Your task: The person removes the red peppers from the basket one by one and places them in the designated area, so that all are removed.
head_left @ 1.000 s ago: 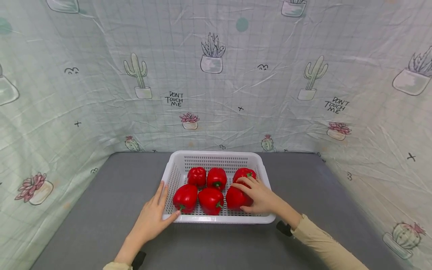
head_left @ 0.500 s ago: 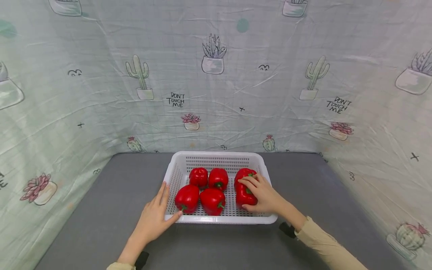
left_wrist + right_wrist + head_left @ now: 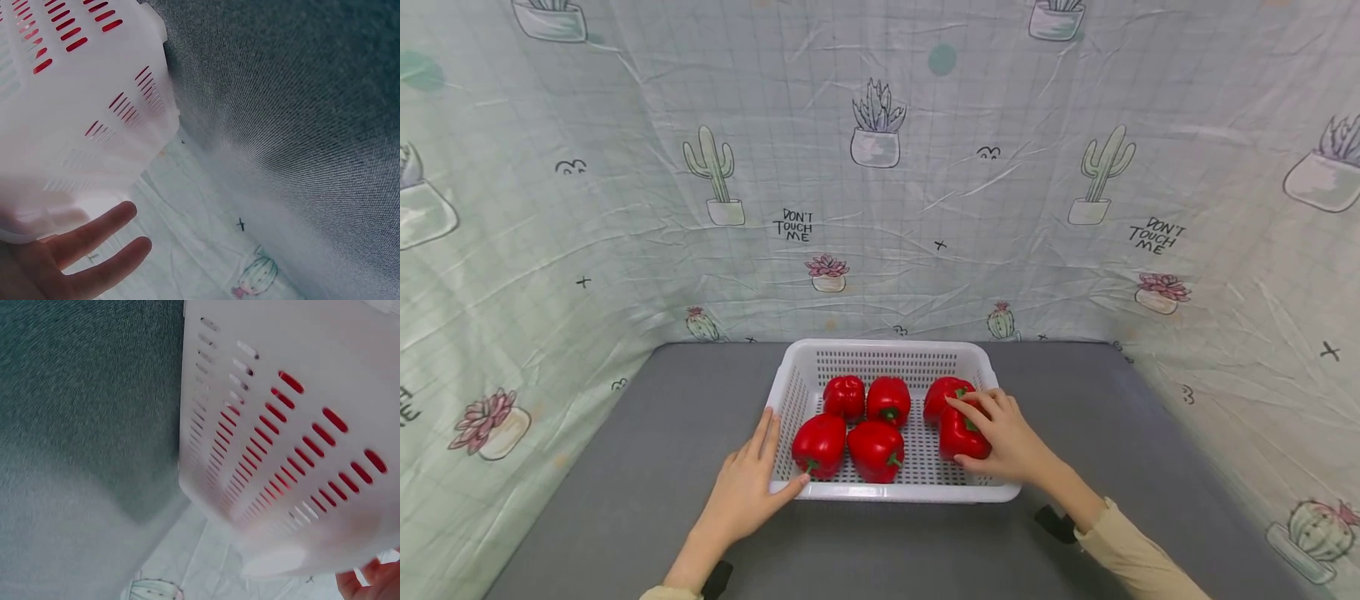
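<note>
A white plastic basket (image 3: 895, 492) holds several red bell peppers. My right hand (image 3: 1003, 437) grips a red bell pepper (image 3: 958, 437) at the basket's front right, fingers over its top and thumb at its near side. Right behind it sits another pepper (image 3: 942, 398). My left hand (image 3: 747, 492) rests on the basket's front left corner, its straight fingers along the left rim and its thumb on the front rim. Nearest that thumb is a large pepper (image 3: 818, 446). From the left wrist, two straight fingers (image 3: 103, 228) show beside the basket wall (image 3: 75, 119).
Beside the front left pepper lies one with a green stem (image 3: 876, 454). Two smaller peppers, one at the back left (image 3: 844, 397) and one at the back middle (image 3: 888, 398), sit behind. The basket stands on a grey table (image 3: 880, 550), before a cactus-print cloth (image 3: 925, 192).
My right hand has shifted the front right pepper to the right and turned it, widening the gap to the middle pepper. The left hand stays on the basket's corner.
</note>
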{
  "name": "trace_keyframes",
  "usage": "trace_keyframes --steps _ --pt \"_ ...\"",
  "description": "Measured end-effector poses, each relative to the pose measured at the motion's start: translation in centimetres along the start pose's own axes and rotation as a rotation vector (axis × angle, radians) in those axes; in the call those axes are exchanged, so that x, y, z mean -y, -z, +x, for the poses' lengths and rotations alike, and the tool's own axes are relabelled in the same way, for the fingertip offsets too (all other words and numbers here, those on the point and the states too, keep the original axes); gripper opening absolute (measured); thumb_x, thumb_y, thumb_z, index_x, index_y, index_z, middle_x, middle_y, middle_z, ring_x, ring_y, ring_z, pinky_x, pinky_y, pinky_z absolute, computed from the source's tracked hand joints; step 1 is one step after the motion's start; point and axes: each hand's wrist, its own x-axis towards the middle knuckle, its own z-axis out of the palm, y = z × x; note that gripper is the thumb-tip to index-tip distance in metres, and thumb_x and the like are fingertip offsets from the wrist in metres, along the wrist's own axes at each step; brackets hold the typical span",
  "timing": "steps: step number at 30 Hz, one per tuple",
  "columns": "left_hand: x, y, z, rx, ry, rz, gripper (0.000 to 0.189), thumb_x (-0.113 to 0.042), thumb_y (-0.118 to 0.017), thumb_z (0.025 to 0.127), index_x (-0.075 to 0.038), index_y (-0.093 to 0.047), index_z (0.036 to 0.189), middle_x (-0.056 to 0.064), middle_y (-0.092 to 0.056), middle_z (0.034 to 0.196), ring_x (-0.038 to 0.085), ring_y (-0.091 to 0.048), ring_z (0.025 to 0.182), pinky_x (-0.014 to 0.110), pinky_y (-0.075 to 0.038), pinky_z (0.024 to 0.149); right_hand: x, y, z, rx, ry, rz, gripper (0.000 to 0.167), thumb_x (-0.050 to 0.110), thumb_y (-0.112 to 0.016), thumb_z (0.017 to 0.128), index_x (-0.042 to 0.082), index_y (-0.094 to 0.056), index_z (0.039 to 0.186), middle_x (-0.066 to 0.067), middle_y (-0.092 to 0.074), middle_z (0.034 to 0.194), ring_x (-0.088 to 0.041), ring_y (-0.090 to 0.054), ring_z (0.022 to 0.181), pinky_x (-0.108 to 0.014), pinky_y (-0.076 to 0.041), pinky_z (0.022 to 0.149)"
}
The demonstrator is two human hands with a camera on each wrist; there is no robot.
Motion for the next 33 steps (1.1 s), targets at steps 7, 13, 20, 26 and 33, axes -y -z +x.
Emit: trace_keyframes --steps 7,13,20,26,33 --pt "-0.1 0.1 0.0 0.011 0.008 0.007 0.089 -0.055 -0.055 0.077 0.001 -0.026 0.139 0.016 -0.021 0.147 0.036 -0.047 0.117 0.055 -0.042 0.084 -0.4 0.9 -0.6 -0.089 0.036 -0.008 0.086 0.031 -0.084 0.05 0.017 -0.048 0.127 -0.006 -0.05 0.12 -0.02 -0.042 0.104 -0.045 -0.044 0.079" --pt "0.0 0.0 0.0 -0.005 0.002 0.006 0.088 -0.054 -0.057 0.077 0.002 -0.028 0.138 0.017 -0.023 0.146 0.037 -0.049 0.115 0.054 -0.042 0.083 -0.9 2.3 -0.9 -0.152 0.062 -0.013 0.087 0.029 -0.086 0.048 0.012 -0.049 0.125 -0.008 -0.05 0.119 -0.021 -0.043 0.105 -0.045 -0.044 0.079" --pt "0.1 -0.1 0.1 -0.003 -0.004 -0.006 0.087 -0.052 -0.057 0.077 0.002 -0.027 0.138 0.017 -0.022 0.146 0.038 -0.05 0.113 0.055 -0.042 0.083 -1.6 4.2 -1.4 -0.168 0.033 -0.017 0.087 0.029 -0.085 0.049 0.009 -0.048 0.125 -0.009 -0.05 0.12 -0.021 -0.043 0.105 -0.044 -0.044 0.077" --pt "0.1 0.1 0.2 -0.003 -0.002 -0.014 0.086 -0.052 -0.058 0.077 0.002 -0.029 0.137 0.017 -0.023 0.146 0.039 -0.052 0.11 0.055 -0.043 0.082 -2.3 5.5 -1.4 -0.186 0.004 -0.038 0.089 0.029 -0.085 0.05 0.008 -0.046 0.127 -0.01 -0.049 0.12 -0.022 -0.044 0.105 -0.044 -0.044 0.077" --pt "-0.1 0.5 0.3 0.008 0.007 -0.025 0.084 -0.051 -0.058 0.078 0.001 -0.03 0.137 0.017 -0.024 0.146 0.038 -0.053 0.107 0.054 -0.043 0.081 -3.2 6.3 -1.5 -0.209 -0.017 -0.076 0.089 0.028 -0.085 0.049 0.005 -0.047 0.126 -0.011 -0.049 0.12 -0.024 -0.044 0.104 -0.042 -0.041 0.074"
